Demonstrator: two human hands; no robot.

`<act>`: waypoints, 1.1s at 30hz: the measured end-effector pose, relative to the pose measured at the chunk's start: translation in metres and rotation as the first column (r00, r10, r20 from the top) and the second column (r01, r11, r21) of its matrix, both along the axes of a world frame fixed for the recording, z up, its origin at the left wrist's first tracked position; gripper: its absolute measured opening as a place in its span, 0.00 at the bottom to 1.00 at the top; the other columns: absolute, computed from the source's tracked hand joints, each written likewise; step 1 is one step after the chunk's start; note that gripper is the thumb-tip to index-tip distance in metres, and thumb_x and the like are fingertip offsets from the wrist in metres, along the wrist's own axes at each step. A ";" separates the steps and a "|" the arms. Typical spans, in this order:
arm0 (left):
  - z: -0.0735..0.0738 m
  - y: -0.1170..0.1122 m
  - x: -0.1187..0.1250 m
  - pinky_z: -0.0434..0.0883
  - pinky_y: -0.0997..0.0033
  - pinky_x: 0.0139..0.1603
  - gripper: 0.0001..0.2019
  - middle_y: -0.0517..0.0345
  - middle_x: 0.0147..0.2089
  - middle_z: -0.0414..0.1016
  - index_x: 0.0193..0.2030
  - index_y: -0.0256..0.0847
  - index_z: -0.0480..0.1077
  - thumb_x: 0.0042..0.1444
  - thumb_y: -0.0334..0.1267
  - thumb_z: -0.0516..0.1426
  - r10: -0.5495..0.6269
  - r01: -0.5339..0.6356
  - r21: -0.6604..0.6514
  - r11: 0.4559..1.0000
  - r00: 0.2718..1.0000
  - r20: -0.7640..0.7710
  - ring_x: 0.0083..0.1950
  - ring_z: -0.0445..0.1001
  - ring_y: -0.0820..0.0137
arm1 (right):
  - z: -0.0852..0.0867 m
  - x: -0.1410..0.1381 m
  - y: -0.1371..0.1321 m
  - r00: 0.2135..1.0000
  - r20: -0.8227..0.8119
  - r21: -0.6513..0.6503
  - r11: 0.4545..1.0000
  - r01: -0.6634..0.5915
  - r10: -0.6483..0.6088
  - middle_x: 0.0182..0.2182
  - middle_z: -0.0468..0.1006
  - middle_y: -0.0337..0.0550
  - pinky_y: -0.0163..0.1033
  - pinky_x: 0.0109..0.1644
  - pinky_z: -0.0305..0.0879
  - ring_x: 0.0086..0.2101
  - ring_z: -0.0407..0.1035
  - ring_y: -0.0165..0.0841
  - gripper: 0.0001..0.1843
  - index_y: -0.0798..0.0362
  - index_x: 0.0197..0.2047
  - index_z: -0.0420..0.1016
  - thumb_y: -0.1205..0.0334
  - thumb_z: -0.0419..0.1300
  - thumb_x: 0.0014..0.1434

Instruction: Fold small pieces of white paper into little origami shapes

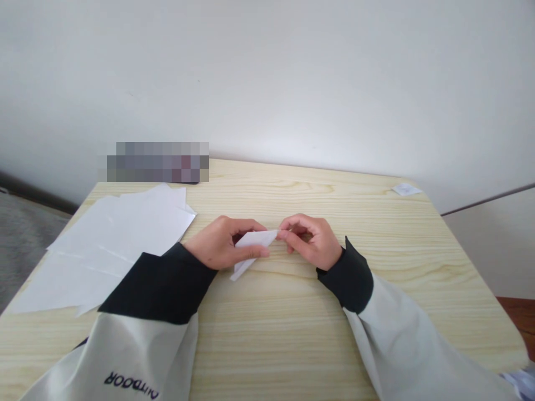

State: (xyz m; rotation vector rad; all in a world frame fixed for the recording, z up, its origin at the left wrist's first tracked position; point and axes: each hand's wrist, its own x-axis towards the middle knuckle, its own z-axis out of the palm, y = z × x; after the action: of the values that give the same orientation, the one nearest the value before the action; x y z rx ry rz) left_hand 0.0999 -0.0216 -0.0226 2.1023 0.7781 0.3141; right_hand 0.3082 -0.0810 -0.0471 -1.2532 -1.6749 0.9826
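Observation:
A small folded white paper sits just above the middle of the light wooden table. My left hand is closed around its left part, thumb underneath and fingers on top. My right hand pinches the paper's right tip between thumb and forefinger. The lower end of the folded paper pokes out below my left hand and touches the table. Both sleeves are pale with dark cuffs.
Several loose white sheets lie spread over the table's left side, reaching its left edge. A blurred dark object lies at the back left by the wall. A small white scrap sits at the far right corner.

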 end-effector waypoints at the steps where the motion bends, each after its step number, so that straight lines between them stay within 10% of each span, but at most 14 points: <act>1: 0.000 0.000 0.001 0.61 0.79 0.23 0.18 0.59 0.28 0.76 0.41 0.37 0.74 0.53 0.51 0.57 0.011 -0.010 -0.038 0.999 1.000 0.024 0.25 0.68 0.75 | 0.000 0.000 0.000 1.000 0.004 -0.001 1.000 -0.016 0.016 0.18 0.71 0.35 0.30 0.22 0.62 0.18 0.67 0.26 0.07 0.53 0.33 0.71 0.58 0.59 0.57; 21: -0.006 -0.003 0.006 0.69 0.72 0.34 0.15 0.55 0.36 0.76 0.44 0.36 0.71 0.55 0.45 0.57 0.013 0.041 -0.260 0.965 0.979 0.202 0.35 0.72 0.71 | -0.003 -0.004 -0.004 0.998 0.053 0.170 0.985 0.023 -0.032 0.26 0.74 0.38 0.30 0.23 0.63 0.19 0.66 0.23 0.07 0.53 0.34 0.70 0.58 0.57 0.59; 33: -0.002 -0.010 0.010 0.60 0.77 0.25 0.11 0.62 0.26 0.67 0.37 0.35 0.69 0.58 0.42 0.53 0.020 0.087 -0.366 0.926 0.960 0.279 0.26 0.62 0.77 | -0.005 0.000 0.002 0.969 0.246 0.553 0.818 -0.156 0.018 0.36 0.76 0.43 0.34 0.37 0.68 0.36 0.70 0.29 0.07 0.49 0.42 0.70 0.67 0.53 0.62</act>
State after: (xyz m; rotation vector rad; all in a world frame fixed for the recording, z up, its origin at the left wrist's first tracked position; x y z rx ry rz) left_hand 0.1096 -0.0318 -0.0242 1.6630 0.5799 0.3985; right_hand 0.3081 -0.0792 -0.0520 -0.9063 -2.0237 0.3282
